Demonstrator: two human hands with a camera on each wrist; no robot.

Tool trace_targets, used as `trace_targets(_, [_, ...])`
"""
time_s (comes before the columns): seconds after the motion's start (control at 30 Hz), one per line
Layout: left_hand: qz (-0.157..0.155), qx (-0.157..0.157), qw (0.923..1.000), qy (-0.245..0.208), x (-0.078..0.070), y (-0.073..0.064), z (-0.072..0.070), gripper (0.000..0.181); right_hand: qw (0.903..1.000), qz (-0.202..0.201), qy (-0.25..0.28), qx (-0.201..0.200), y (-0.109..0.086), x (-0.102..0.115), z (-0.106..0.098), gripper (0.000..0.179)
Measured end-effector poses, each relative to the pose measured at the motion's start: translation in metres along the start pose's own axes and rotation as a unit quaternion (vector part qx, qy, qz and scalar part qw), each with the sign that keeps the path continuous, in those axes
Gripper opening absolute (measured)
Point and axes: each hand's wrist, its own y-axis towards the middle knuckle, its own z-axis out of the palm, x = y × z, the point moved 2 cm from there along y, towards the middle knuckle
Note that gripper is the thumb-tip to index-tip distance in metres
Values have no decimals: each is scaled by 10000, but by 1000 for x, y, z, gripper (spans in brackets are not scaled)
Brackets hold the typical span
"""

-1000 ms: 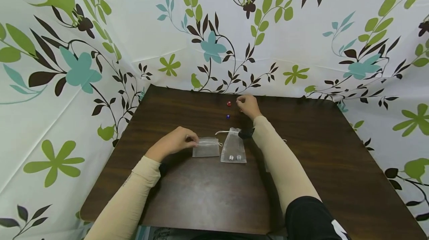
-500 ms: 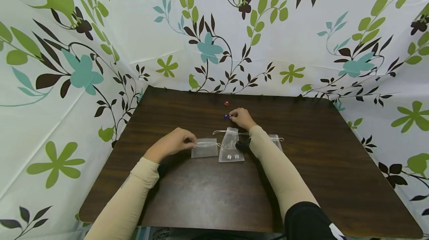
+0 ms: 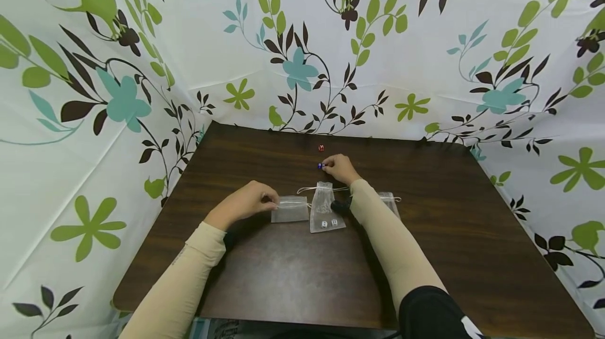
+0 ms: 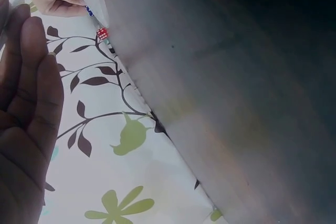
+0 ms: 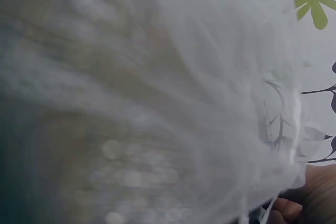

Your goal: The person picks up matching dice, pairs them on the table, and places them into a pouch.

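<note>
My left hand (image 3: 246, 203) pinches the left edge of a small sheer white drawstring bag (image 3: 289, 213) lying flat on the table; its fingers (image 4: 37, 61) show up close in the left wrist view. Farther forward, my right hand (image 3: 341, 168) pinches at blue dice (image 3: 321, 166) with thumb and fingertips. Beyond them sits a red die (image 3: 321, 147), also visible in the left wrist view. Under my right wrist lies a second sheer bag (image 3: 323, 199) with two white dice (image 3: 324, 224) inside. Blurred mesh (image 5: 226, 103) covers most of the right wrist view.
A third sheer bag (image 3: 390, 203) lies partly hidden behind my right forearm. The dark wooden table (image 3: 449, 234) ends at a white cloth (image 3: 189, 39) with a leaf and bird print at the back and sides.
My right hand has come nearer and slightly left, from beside the red die to the blue dice, uncovering the third bag. My left hand has stayed at its bag.
</note>
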Motion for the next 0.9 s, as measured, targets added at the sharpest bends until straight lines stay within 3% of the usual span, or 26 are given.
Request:
trace_targets(0.33, [49, -36, 10000, 22, -1, -1, 3, 5, 9999, 69, 74, 34, -3, 5, 0, 24])
trace_targets(0.6, [35, -53, 10000, 41, -2, -2, 2, 7, 9994, -259, -187, 95, 2, 11, 4, 25])
trace_targets(0.9, [-62, -14, 10000, 39, -1, -4, 1, 5, 9988, -333, -355, 87, 4, 12, 7, 19])
